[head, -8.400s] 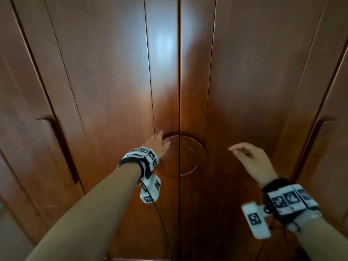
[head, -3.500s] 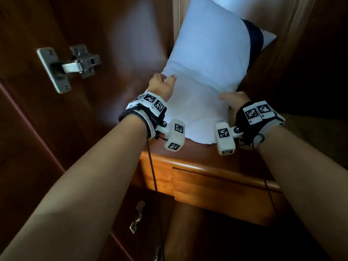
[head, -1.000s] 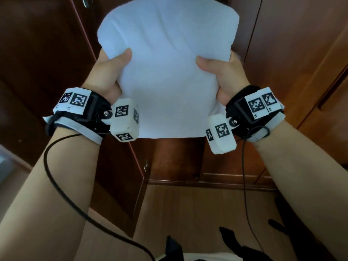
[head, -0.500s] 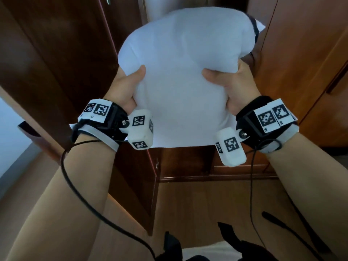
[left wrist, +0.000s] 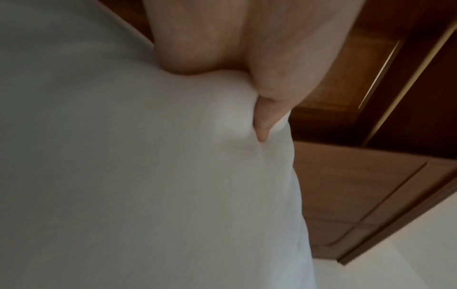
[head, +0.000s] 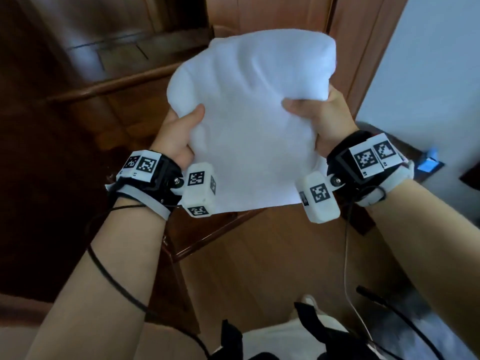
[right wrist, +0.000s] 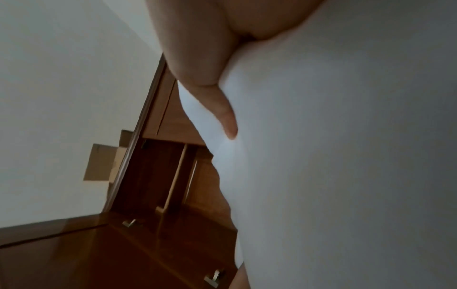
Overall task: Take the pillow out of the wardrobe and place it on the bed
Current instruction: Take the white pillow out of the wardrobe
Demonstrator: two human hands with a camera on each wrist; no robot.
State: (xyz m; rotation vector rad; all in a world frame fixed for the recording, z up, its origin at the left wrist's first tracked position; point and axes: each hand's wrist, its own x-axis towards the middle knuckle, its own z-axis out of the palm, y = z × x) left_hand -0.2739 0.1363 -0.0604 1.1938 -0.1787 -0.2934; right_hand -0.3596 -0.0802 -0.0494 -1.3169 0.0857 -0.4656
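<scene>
I hold a soft white pillow (head: pixel 249 113) in the air in front of my chest, clear of the wardrobe (head: pixel 272 14). My left hand (head: pixel 179 136) grips its left edge, thumb on top and fingers underneath. My right hand (head: pixel 319 118) grips its right edge the same way, bunching the cloth. The left wrist view shows the pillow (left wrist: pixel 148 176) filling the frame, with my left fingers (left wrist: pixel 267 109) dug into it. In the right wrist view my right fingers (right wrist: pixel 222 113) press into the pillow (right wrist: pixel 346 156). No bed is in view.
An open dark wooden wardrobe door (head: pixel 52 152) stands close at my left. The wooden floor (head: pixel 272 268) lies below. A pale wall (head: pixel 428 74) rises at the right with a blue item (head: pixel 428 162) at its foot. Cables (head: pixel 348 268) hang from my wrists.
I have turned to the right with the pillow held in both hands. The wardrobe has slid to the left and behind the pillow, and a pale wall has come into view at the right.
</scene>
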